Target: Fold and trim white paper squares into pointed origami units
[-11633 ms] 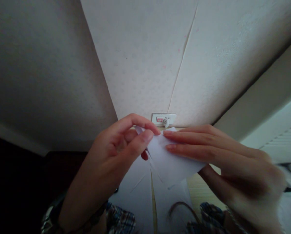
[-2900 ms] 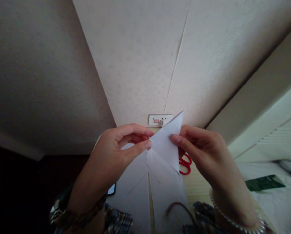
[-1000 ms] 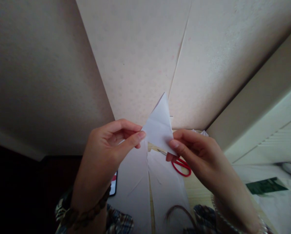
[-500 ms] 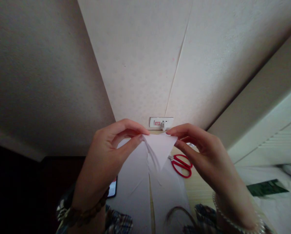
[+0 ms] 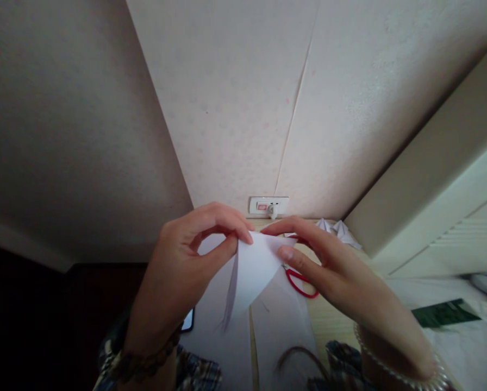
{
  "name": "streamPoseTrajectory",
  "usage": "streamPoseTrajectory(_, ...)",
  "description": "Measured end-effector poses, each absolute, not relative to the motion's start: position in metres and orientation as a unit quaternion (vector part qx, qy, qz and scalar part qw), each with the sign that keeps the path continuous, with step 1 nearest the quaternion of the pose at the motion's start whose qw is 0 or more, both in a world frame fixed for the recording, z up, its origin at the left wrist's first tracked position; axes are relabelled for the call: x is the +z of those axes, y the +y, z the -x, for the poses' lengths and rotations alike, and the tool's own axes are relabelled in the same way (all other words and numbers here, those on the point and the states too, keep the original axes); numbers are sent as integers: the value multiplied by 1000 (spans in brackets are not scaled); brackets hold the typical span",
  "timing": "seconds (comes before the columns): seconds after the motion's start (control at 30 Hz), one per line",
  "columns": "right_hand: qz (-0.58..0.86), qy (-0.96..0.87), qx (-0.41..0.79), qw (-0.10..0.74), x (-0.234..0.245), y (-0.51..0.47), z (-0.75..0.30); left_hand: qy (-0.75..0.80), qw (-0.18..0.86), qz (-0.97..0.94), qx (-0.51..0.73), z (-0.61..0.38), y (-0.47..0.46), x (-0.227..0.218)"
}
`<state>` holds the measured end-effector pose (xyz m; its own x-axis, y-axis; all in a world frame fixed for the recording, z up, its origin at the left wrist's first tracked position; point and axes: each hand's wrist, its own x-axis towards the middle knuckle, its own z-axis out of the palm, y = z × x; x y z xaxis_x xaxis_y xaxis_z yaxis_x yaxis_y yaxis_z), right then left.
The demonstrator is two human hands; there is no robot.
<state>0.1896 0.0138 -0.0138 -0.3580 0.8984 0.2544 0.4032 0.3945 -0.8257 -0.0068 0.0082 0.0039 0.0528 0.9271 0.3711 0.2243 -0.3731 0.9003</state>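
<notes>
A folded white paper (image 5: pixel 255 271), roughly triangular with its point downward, is held up between both hands. My left hand (image 5: pixel 200 244) pinches its upper left corner between thumb and fingers. At the upper right, my right hand (image 5: pixel 325 266) grips the paper, thumb on the front and fingers behind. A loose flap hangs along the paper's left edge. Beneath it lie white paper sheets (image 5: pixel 284 331) with a narrow gap between them. Red-handled scissors (image 5: pixel 303 285) rest beside my right hand, partly hidden by it.
Small folded white paper pieces (image 5: pixel 343 232) stand at the table's back right. A phone (image 5: pixel 188 321) lies by my left wrist. Behind the table is a wall socket (image 5: pixel 268 206) with a plug in it. A green item (image 5: pixel 445 313) lies at the far right.
The paper has turned and its point has swung down to the left, so a wider face shows. My right hand has shifted slightly left and lower, uncovering the folded pieces behind it.
</notes>
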Motion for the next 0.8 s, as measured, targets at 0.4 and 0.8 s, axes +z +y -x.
streamPoseTrajectory(0.4,444,-679,352,467,-8,13,-190,449,357,-571,587,3,6,5)
streamPoseTrajectory(0.8,461,-653,374,471,-6,9,-189,463,466,-602,455,4,10,5)
